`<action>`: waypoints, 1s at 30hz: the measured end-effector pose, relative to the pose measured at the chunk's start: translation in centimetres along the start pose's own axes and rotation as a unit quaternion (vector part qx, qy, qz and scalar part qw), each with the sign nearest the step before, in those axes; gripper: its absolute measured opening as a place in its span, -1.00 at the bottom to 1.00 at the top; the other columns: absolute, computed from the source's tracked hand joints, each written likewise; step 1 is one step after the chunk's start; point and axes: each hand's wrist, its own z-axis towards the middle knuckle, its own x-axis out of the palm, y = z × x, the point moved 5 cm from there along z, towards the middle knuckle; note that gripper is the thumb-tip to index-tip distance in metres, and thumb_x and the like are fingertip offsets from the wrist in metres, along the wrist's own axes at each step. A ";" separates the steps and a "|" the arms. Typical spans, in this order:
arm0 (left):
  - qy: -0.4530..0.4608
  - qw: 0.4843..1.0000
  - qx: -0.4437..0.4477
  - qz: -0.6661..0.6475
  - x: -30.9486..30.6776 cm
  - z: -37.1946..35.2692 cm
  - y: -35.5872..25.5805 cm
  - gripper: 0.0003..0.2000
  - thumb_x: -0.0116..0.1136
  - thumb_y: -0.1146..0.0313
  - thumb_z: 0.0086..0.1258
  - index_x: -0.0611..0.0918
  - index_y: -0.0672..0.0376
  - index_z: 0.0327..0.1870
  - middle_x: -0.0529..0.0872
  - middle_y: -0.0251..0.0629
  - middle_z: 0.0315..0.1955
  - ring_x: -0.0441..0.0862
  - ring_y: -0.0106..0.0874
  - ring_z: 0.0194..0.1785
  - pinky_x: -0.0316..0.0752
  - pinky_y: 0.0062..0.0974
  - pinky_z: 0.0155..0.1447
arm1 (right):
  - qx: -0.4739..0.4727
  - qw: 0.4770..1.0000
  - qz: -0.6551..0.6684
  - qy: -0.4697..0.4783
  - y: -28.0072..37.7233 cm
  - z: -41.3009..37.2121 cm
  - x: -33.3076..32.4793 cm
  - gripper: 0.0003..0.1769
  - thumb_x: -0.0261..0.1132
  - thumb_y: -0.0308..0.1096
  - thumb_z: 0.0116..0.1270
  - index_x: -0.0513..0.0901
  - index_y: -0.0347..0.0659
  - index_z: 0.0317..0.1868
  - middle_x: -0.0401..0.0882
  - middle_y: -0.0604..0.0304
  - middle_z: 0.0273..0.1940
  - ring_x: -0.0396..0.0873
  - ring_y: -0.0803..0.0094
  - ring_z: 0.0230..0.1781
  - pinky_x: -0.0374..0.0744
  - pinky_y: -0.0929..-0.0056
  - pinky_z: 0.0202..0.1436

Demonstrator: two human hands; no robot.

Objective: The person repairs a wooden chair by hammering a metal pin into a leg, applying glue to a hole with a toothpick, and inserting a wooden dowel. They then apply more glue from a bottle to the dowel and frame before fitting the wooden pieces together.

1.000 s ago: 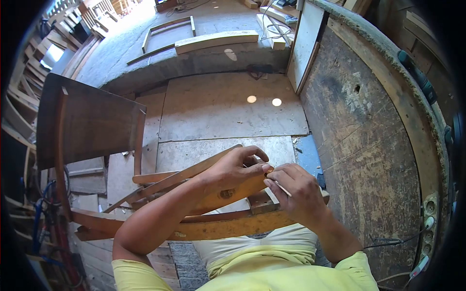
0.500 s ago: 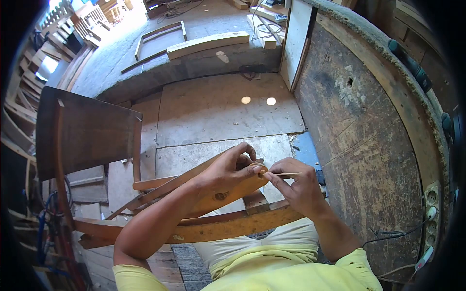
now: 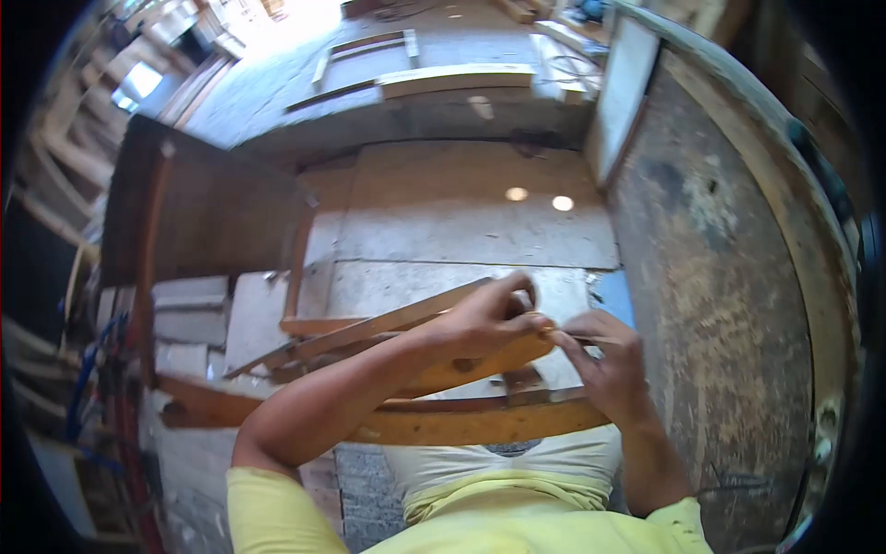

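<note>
My left hand [image 3: 489, 319] is closed around the upper end of an orange-brown wooden piece [image 3: 434, 374], which slants up from a wooden frame. My right hand [image 3: 602, 351] is beside that same end, thumb and fingers pinched on a thin stick, which is blurred and mostly covered by the fingers. A curved wooden rail [image 3: 471, 427] of the frame lies across my lap, with a small block [image 3: 524, 384] standing on it below my hands. A long narrow slat [image 3: 369, 328] runs behind my left forearm.
A dark panel [image 3: 203, 212] with wooden legs stands at left. On a raised concrete ledge [image 3: 305, 129] lie a pale beam [image 3: 452, 80], a small frame [image 3: 365, 44] and cables. A worn wooden board [image 3: 711, 305] rises at right. Wood pieces crowd the far left.
The view has swung, so the whole scene sits further right and slightly higher or lower. Both hands stay at the end of the wooden piece. The thin stick now shows less.
</note>
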 end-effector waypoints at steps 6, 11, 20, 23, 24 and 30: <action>-0.032 0.999 0.027 -0.014 -0.3 -0.5 0.1 -0.61 0.25 0.19 0.36 0.42 0.29 -0.01 0.68 0.02 -0.24 0.63 -0.29 -0.16 0.52 -0.32 -0.12 | -0.135 0.976 -0.169 0.027 4.5 -0.3 2.4 -0.93 0.33 -0.53 0.18 0.63 -0.32 -0.32 0.61 0.03 -0.32 0.62 0.11 -0.34 0.58 0.26 -0.28; -0.041 0.999 -0.004 -0.019 -0.4 -0.8 0.0 -0.59 0.27 0.19 0.33 0.44 0.26 0.03 0.68 0.02 -0.18 0.64 -0.23 -0.11 0.54 -0.31 -0.09 | -0.175 0.955 -0.240 0.013 4.6 -0.9 3.0 -0.92 0.29 -0.49 0.27 0.58 -0.33 -0.32 0.57 0.08 -0.39 0.60 0.21 -0.39 0.56 0.33 -0.30; -0.146 0.928 0.312 0.141 -0.1 -0.3 -2.7 -0.88 0.24 0.41 0.24 0.65 0.25 -0.28 0.66 -0.11 -0.39 0.61 -0.12 -0.23 0.49 -0.26 -0.10 | 0.071 0.982 0.105 -0.138 -1.0 0.5 -3.0 -0.83 0.18 -0.39 0.46 0.57 -0.27 -0.32 0.48 0.29 -0.49 0.49 0.59 -0.48 0.51 0.59 -0.38; -0.161 0.930 0.312 0.111 0.2 -1.9 -3.6 -0.80 0.26 0.62 0.09 0.66 0.25 -0.23 0.64 -0.10 -0.25 0.61 -0.19 -0.20 0.51 -0.28 -0.10 | 0.102 0.965 0.165 -0.179 -3.1 -0.1 -3.1 -0.84 0.19 -0.42 0.44 0.63 -0.35 -0.25 0.63 0.17 -0.37 0.58 0.52 -0.44 0.60 0.51 -0.33; -0.193 0.927 0.307 0.097 0.1 -2.3 -3.8 -0.76 0.25 0.61 0.15 0.65 0.24 -0.13 0.65 -0.12 -0.22 0.64 -0.26 -0.18 0.56 -0.33 -0.12 | 0.114 0.961 0.182 -0.177 -1.7 0.1 -2.8 -0.84 0.21 -0.41 0.43 0.64 -0.34 -0.27 0.63 0.17 -0.39 0.58 0.52 -0.44 0.60 0.51 -0.33; -0.198 0.918 0.303 0.163 -0.1 -3.8 -6.5 -0.80 0.23 0.52 0.26 0.65 0.24 -0.09 0.68 -0.20 -0.26 0.68 -0.39 -0.23 0.58 -0.43 -0.14 | 0.136 0.945 0.242 -0.171 1.0 0.2 -2.2 -0.83 0.29 -0.35 0.39 0.64 -0.29 -0.30 0.64 0.21 -0.45 0.62 0.55 -0.44 0.59 0.60 -0.31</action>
